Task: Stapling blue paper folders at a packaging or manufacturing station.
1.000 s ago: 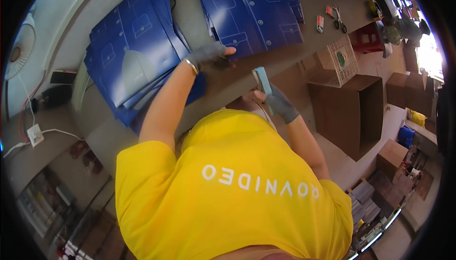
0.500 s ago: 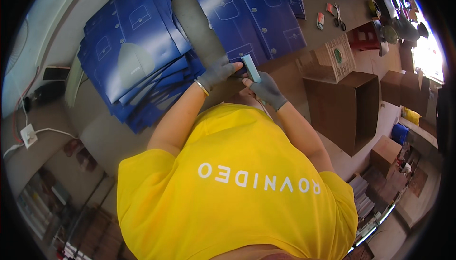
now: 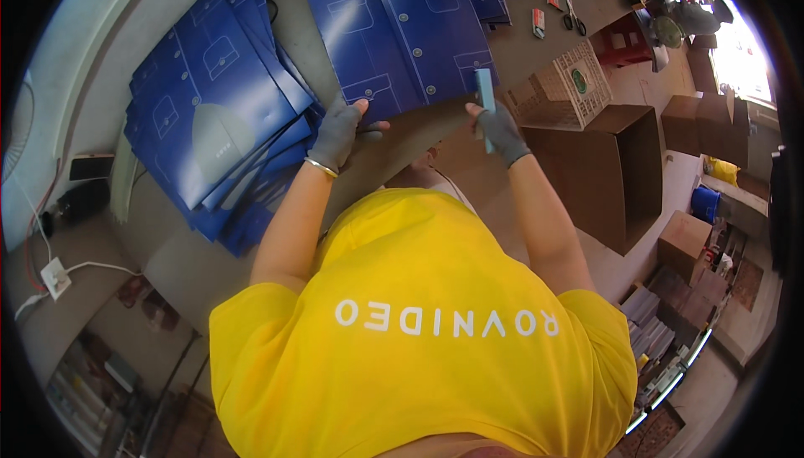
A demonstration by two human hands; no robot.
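My right hand (image 3: 504,135), in a grey glove with bare fingertips, is closed around a slim light-blue bar-shaped tool (image 3: 485,90) held upright. The tool stands by the near right corner of a large blue printed sheet (image 3: 419,31), patterned with pockets and buttons; whether they touch, I cannot tell. At the sheet's near left corner is my left hand (image 3: 337,136), gloved the same way, with thumb and forefinger apart and nothing seen between them. To its left lies a fanned pile of similar blue printed sheets (image 3: 209,106), some with a pale grey patch.
Right of my right hand stands an open brown carton (image 3: 586,173), with a printed carton (image 3: 569,81) behind it. Scissors (image 3: 573,14) and small red-and-white boxes (image 3: 538,23) lie at the far right. A phone (image 3: 90,167) and a white socket block (image 3: 56,278) are at the left.
My hands have moved apart: the right one carried the light-blue tool rightward, and the left one shifted left along the sheet's near edge. The whole view has also shifted slightly.
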